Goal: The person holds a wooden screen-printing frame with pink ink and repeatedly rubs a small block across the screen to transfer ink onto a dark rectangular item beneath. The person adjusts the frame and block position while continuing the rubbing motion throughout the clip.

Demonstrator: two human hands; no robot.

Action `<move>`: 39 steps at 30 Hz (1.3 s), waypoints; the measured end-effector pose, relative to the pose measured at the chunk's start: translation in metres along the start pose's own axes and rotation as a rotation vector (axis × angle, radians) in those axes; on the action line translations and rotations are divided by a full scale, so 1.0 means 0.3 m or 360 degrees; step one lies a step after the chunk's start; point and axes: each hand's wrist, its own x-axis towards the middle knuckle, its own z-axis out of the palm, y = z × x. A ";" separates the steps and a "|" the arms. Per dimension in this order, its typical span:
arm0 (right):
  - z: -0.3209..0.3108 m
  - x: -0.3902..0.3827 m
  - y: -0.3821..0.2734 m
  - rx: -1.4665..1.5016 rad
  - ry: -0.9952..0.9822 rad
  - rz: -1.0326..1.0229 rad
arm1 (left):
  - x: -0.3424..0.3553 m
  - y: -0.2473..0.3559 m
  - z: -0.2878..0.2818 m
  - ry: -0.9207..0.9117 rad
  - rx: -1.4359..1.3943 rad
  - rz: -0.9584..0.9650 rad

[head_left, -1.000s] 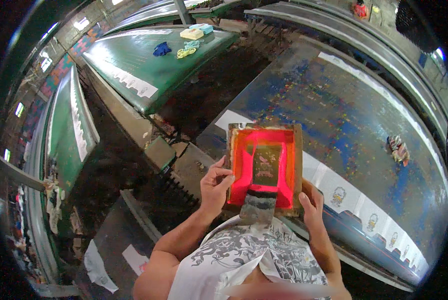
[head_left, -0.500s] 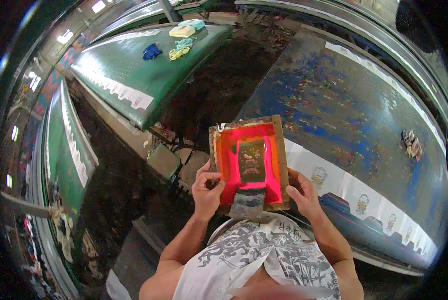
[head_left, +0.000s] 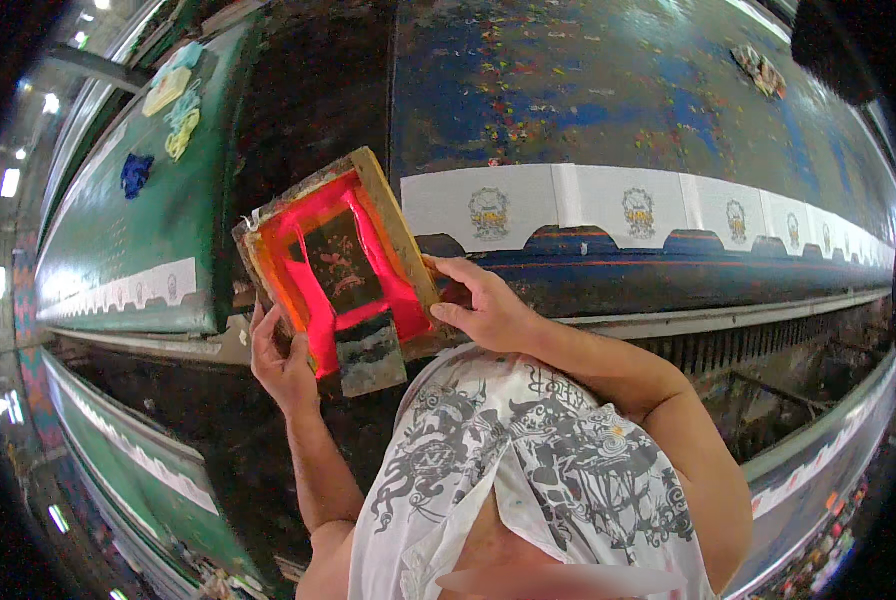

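Note:
Between my two hands is a wooden screen-printing frame (head_left: pixel 396 208), tilted with its upper side leaning left. Bright pink ink (head_left: pixel 318 338) lines its inside around a dark mesh window (head_left: pixel 342 258) with a small design. A flat grey squeegee blade (head_left: pixel 371 357) rests in the frame's near end and sticks out over the edge. My left hand (head_left: pixel 284 365) grips the frame's left side, its fingers partly hidden beneath. My right hand (head_left: pixel 483 305) is closed on the right side, thumb on top. Both hold the frame above the floor gap, in front of my body.
Ahead and right stretches a long paint-stained table (head_left: pixel 608 110) with a row of white printed pieces (head_left: pixel 593 205) along its near edge. A crumpled rag (head_left: pixel 758 72) lies farther back. At left, a green table (head_left: pixel 98 240) carries a dark blue cloth (head_left: pixel 137 175) and yellow and light-blue cloths (head_left: pixel 168 90).
My view has turned, so the paint-stained table now runs across ahead and the green table sits farther left. The frame, still in both hands, has shifted left and tilted.

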 end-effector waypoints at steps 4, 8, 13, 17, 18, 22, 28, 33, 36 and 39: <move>-0.049 -0.038 -0.007 -0.0320 0.0362 -0.0065 | 0.089 -0.017 0.122 -0.0173 -0.0231 0.0016; -0.177 -0.126 -0.030 -0.0490 0.0767 0.0069 | 0.112 0.007 0.400 -0.0339 -0.0390 0.0210; -0.271 -0.225 -0.017 -0.0698 0.0948 0.0230 | 0.074 0.020 0.601 -0.0553 -0.0372 0.0251; -0.278 -0.238 0.021 -0.0762 0.1000 0.0243 | 0.064 -0.008 0.630 -0.0619 -0.0334 0.0201; -0.279 -0.238 0.029 -0.0774 0.1014 0.0227 | 0.065 -0.015 0.634 -0.0627 -0.0337 0.0195; -0.289 -0.242 0.055 -0.0794 0.1038 0.0272 | 0.070 -0.030 0.652 -0.0640 -0.0413 0.0111; -0.287 -0.251 0.064 -0.0635 0.1064 0.0233 | 0.076 -0.027 0.651 -0.0663 -0.0388 0.0124; -0.233 -0.265 -0.031 -0.1377 0.0906 -0.0305 | 0.080 -0.025 0.647 -0.0662 -0.0487 -0.0045; -0.194 -0.257 -0.092 -0.1310 0.0427 -0.0512 | 0.083 -0.023 0.651 -0.0655 -0.0504 -0.0037; -0.152 -0.241 -0.127 -0.1633 0.0071 -0.0323 | 0.081 -0.021 0.648 -0.0676 -0.0552 -0.0039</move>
